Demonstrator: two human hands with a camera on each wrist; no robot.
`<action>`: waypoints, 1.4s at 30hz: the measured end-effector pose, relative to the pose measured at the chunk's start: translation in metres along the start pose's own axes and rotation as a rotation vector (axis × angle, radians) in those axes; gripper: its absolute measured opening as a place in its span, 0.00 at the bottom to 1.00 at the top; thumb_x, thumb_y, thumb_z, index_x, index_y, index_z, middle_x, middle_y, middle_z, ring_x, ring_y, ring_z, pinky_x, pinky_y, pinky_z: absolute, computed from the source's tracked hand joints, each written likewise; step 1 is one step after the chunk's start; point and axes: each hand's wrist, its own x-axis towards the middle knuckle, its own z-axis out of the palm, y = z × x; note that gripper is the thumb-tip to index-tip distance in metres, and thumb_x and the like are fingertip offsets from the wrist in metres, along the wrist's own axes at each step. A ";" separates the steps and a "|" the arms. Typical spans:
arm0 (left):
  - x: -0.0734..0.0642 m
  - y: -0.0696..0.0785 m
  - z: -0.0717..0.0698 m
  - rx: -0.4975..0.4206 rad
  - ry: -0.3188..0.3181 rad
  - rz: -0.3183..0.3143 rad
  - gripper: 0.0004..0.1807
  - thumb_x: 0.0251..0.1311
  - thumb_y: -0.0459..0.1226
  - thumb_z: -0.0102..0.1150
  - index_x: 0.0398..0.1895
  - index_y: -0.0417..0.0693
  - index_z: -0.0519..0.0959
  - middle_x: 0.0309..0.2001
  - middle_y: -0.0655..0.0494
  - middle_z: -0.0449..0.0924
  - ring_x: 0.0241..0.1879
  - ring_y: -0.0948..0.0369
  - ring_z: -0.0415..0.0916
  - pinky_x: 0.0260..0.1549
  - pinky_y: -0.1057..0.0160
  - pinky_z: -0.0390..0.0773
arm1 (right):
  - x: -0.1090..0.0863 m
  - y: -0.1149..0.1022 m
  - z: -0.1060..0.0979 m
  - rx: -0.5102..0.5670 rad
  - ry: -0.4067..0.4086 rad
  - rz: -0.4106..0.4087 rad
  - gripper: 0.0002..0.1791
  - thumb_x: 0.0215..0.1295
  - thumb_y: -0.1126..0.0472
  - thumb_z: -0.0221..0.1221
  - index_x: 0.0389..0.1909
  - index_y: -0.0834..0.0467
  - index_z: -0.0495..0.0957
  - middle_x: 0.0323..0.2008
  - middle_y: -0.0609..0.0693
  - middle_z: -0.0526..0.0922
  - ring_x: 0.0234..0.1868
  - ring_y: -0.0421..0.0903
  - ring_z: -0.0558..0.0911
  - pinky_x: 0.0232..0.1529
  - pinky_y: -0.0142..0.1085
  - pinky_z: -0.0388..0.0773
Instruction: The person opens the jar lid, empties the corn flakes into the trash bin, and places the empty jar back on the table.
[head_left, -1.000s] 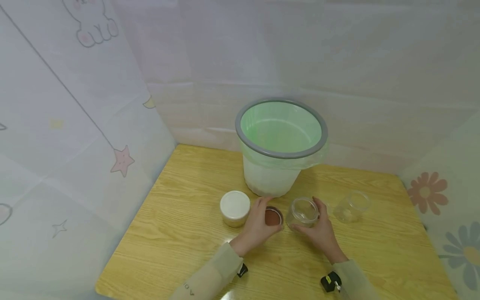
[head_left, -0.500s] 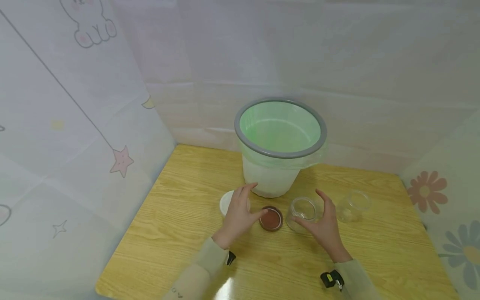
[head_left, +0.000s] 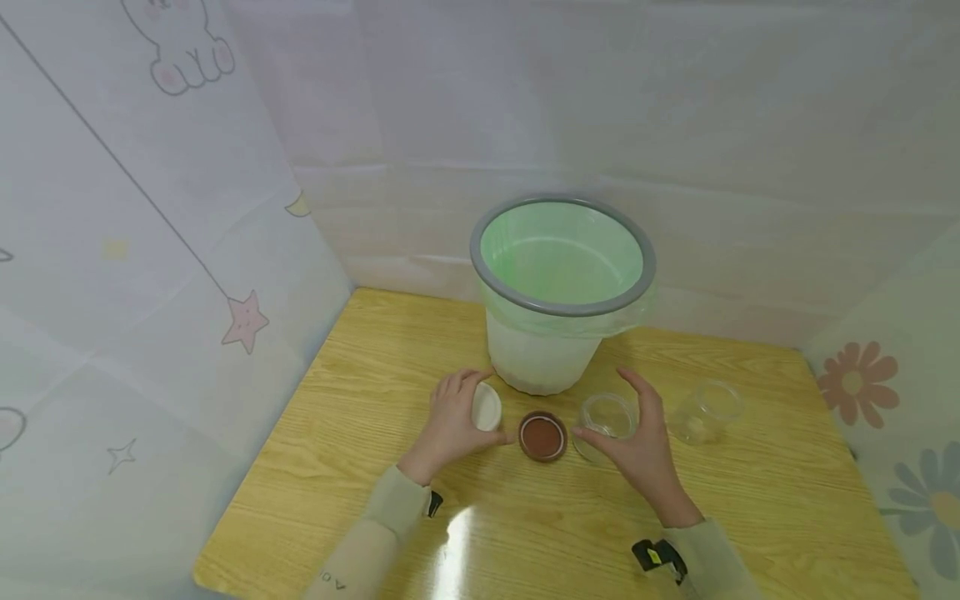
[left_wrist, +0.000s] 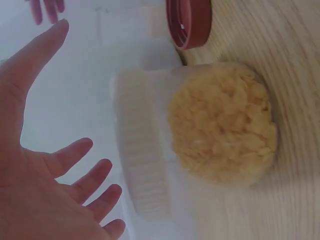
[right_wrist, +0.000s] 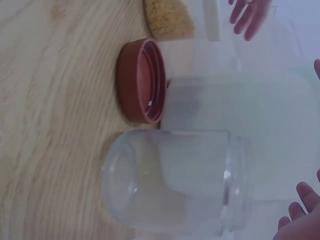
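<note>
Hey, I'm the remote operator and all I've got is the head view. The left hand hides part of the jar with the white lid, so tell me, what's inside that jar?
Observer: Yellowish flakes; the left wrist view shows them through the side of the white-lidded jar.
Operator: From above, the left hand seems wrapped around the white lid. Is it touching?
Observer: No contact shows: the right wrist view has a gap between its visible fingers and the lid.
Operator: And the right hand at the clear open jar?
Observer: Its own wrist view shows fingers above the jar's rim, also with a gap.
</note>
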 end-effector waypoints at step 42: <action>0.003 -0.010 0.001 -0.076 0.029 -0.039 0.60 0.40 0.53 0.82 0.75 0.40 0.61 0.68 0.41 0.64 0.62 0.46 0.67 0.56 0.46 0.75 | -0.007 -0.016 0.052 0.300 -0.255 -0.094 0.51 0.48 0.71 0.79 0.73 0.59 0.63 0.68 0.53 0.69 0.69 0.53 0.67 0.68 0.34 0.66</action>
